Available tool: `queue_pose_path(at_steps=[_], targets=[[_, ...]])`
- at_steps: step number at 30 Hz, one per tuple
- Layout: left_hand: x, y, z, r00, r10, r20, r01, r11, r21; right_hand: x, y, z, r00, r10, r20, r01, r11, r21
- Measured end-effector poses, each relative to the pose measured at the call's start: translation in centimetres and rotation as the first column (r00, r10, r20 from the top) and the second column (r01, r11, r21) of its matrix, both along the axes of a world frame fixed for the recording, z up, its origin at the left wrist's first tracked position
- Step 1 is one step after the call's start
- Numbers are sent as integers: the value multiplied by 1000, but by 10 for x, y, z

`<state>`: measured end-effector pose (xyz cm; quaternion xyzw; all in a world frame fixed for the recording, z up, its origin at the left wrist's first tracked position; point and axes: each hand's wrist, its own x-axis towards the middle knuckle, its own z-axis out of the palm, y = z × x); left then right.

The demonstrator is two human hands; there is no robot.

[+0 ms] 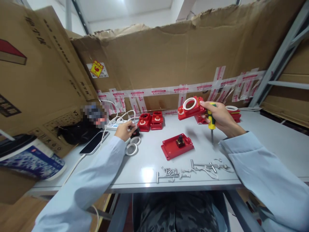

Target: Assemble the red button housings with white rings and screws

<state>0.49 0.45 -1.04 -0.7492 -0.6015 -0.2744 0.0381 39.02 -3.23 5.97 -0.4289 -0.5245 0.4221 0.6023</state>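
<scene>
Switch (180, 141) in tray (169, 147), right hand (222, 117) round screwdriver (211, 125) and cover (191, 112), left hand (124, 130) grip unclear

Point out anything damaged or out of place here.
The cardboard panel behind the table has a ragged top edge, as if ripped. Loose screws lie jumbled beside a T-shaped metal bar near the table's front edge, which looks untidy.

Red housing (194, 110) and screwdriver (211, 125) in right grip (221, 118), left grip (124, 130) at black part (136, 132), screws (170, 171) on table (147, 161)
</scene>
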Motion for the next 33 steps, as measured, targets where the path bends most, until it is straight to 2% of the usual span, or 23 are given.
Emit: queue_pose_path(at_steps=[3,5,9,12,15,19,22,24,27,29,31,33], targets=[[-16,12,-15,997,64,-48,-66,997,-31,1,1,-1,1000,12,7,-12,1000,7],[-20,13,-15,995,82,-60,-85,996,-38,1,1,-2,1000,0,11,0,1000,1],[-32,0,2,984,138,-113,-140,990,-5,2,0,-1,1000,-3,18,3,1000,-2],[-44,-13,12,958,185,-219,-185,983,18,2,0,-2,1000,11,13,-11,1000,4],[-51,-19,6,952,143,-272,-177,979,-103,1,0,-1,1000,10,11,-10,1000,5],[-55,-20,-10,968,49,-246,-111,963,-246,-1,-2,0,999,11,32,-10,1000,-28],[-54,-25,-8,981,-32,-189,-28,950,-310,-2,-3,0,998,53,37,-52,998,-29],[-46,-33,1,987,-93,-128,54,958,-282,-4,-4,-1,995,98,36,-97,995,-23],[-13,-51,22,978,-203,-49,202,979,-21,-12,-10,-3,978,191,86,-191,982,-14],[22,-64,35,943,-332,-30,332,933,137,-22,-18,-4,960,213,183,-220,975,19],[59,-74,45,893,-446,-63,447,857,256,-32,-29,-4,946,150,287,-183,979,91],[92,-79,51,854,-511,-96,507,776,375,-41,-40,-5,927,70,369,-142,975,173]])
